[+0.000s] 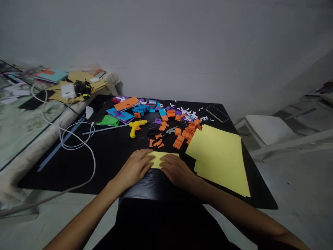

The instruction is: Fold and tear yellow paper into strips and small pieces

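A narrow strip of folded yellow paper [157, 160] lies at the front edge of the black table, between my two hands. My left hand [135, 165] holds its left end, fingers over the top and thumb along the near edge. On the right end, my right hand [177, 170] grips in the same way, fingers bent over the paper. Beyond the strip rest scissors [168, 131] with black handles and a yellow glue gun [136, 127]. Large yellow paper sheets [221, 156] lie to the right of my right hand.
Orange folded paper pieces [179, 141] and white scraps [191, 115] are scattered across the middle. Blue [121, 115] and green paper [108, 120] lie at the back left. A phone [217, 114] sits at the back right. A white cable [91, 152] loops over the left side.
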